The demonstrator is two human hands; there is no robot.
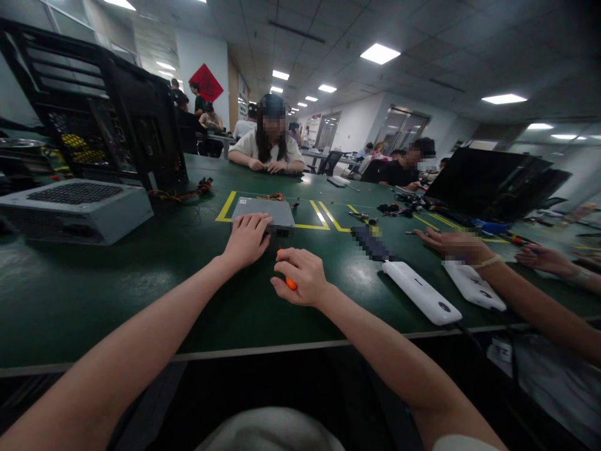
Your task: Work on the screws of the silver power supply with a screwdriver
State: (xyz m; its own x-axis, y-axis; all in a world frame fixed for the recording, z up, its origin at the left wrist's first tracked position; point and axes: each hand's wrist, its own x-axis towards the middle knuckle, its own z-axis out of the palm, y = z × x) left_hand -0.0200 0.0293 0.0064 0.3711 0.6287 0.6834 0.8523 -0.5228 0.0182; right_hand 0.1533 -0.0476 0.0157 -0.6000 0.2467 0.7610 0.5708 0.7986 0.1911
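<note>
A small grey power supply unit [282, 212] lies on the green table, inside yellow tape marks, with coloured wires at its back. My left hand [248, 237] is laid over its near left corner, fingers across the top and thumb by the front face, which has a dark socket. Just to the right and nearer to me, my right hand [301, 275] is closed round an orange screwdriver-like handle [291, 284]. Only bits of orange show between the fingers; any shaft or tip is hidden.
A larger grey power supply [126, 216] and an open black computer case [154, 138] stand at left. White power strips [420, 291] lie at right, by another person's hand [462, 244]. Black monitors [488, 181] stand beyond. A person [270, 141] sits opposite.
</note>
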